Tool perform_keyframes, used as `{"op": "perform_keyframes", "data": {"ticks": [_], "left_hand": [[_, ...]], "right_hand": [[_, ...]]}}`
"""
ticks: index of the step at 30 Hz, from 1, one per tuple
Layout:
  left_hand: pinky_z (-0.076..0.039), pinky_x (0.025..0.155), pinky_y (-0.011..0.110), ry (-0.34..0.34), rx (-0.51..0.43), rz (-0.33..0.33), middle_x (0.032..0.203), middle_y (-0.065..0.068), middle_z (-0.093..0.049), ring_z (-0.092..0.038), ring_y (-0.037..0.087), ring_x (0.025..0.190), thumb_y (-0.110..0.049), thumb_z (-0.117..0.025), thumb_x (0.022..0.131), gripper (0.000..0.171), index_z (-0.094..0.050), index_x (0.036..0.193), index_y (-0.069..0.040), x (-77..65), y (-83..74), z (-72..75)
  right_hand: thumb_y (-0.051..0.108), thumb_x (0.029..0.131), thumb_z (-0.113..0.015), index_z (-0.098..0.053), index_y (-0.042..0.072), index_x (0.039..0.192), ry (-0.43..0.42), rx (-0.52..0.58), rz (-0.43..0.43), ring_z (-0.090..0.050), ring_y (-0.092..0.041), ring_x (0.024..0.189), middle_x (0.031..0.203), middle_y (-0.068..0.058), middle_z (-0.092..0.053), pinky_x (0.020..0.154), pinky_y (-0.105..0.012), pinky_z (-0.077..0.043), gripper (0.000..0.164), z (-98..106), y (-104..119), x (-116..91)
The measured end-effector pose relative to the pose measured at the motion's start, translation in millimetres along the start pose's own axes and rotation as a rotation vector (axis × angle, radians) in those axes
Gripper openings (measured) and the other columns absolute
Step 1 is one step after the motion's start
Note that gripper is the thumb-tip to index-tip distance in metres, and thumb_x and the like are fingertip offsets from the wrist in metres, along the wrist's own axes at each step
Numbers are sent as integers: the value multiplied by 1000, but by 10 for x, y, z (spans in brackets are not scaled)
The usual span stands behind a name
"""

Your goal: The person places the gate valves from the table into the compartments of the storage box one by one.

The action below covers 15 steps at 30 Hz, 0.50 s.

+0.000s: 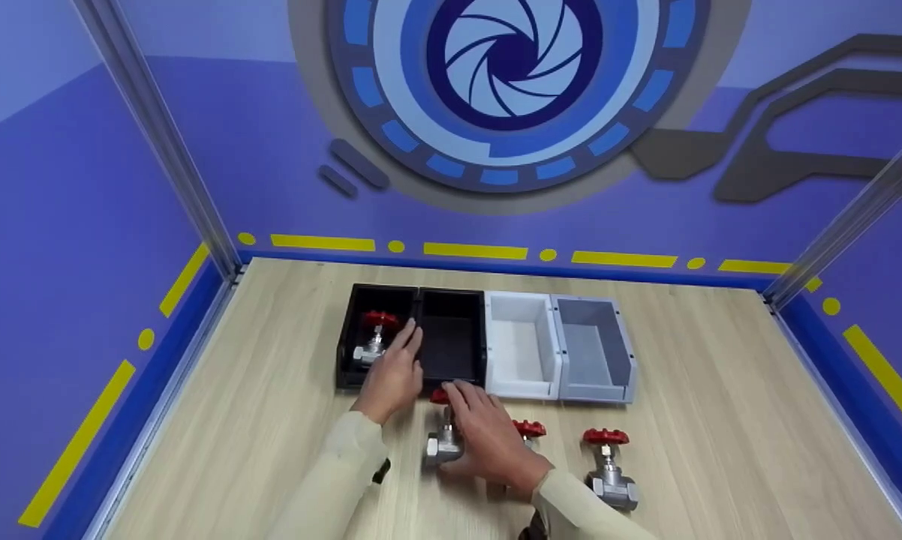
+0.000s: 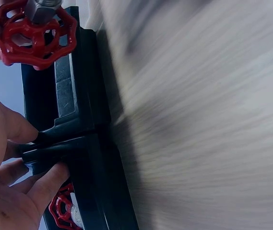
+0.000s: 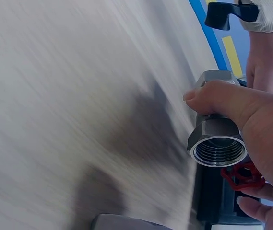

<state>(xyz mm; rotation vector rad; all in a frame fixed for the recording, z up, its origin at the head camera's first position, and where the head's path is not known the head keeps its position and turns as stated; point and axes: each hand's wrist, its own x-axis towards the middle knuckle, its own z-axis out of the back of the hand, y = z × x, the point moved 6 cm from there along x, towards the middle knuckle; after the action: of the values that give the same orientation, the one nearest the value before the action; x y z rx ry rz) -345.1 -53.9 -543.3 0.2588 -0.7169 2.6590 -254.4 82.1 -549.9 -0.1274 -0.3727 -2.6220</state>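
My right hand [image 1: 492,439] holds a silver valve with a red handwheel [image 1: 443,448] just in front of the bins. In the right wrist view the thumb lies across the valve's metal body [image 3: 218,127], and its threaded opening faces the camera. My left hand [image 1: 393,379] pinches the adjoining walls of the two black bins [image 2: 78,146], thumb on one side and fingers on the other. Inside the left black bin [image 1: 344,360] lies another red-wheeled valve [image 1: 376,337]. The second black bin [image 1: 451,292] holds nothing visible.
A white bin [image 1: 522,391] and a grey bin [image 1: 597,394] continue the row to the right. One valve [image 1: 530,429] is partly hidden behind my right hand; another valve [image 1: 611,484] stands farther right on the wooden table [image 1: 721,420]. Blue-purple panels [image 1: 256,150] surround the table.
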Motion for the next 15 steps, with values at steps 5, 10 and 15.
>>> {"op": "perform_keyframes", "data": {"ticks": [5,10,15], "left_hand": [[-53,81,43,1,-14,8,155,12,-37,-66,32,88,-8,-57,91,56,-44,145,-5,3,5,0],[-54,79,42,1,-21,12,155,12,-37,-66,30,83,-8,-58,90,57,-44,145,-5,0,5,5],[-53,74,41,5,-27,17,155,12,-37,-61,24,67,-7,-58,90,57,-43,145,-5,-2,5,7]], "right_hand": [[57,54,-87,-31,6,149,-2,3,-7,-44,-33,133,146,-15,-42,106,-52,-40,121,26,-7,10],[56,56,-87,-32,6,148,1,2,-3,-44,-33,133,146,-15,-42,105,-53,-40,119,33,-15,16],[56,57,-86,-31,6,149,1,-1,4,-43,-33,134,147,-16,-41,105,-53,-41,118,48,-23,27]]}}
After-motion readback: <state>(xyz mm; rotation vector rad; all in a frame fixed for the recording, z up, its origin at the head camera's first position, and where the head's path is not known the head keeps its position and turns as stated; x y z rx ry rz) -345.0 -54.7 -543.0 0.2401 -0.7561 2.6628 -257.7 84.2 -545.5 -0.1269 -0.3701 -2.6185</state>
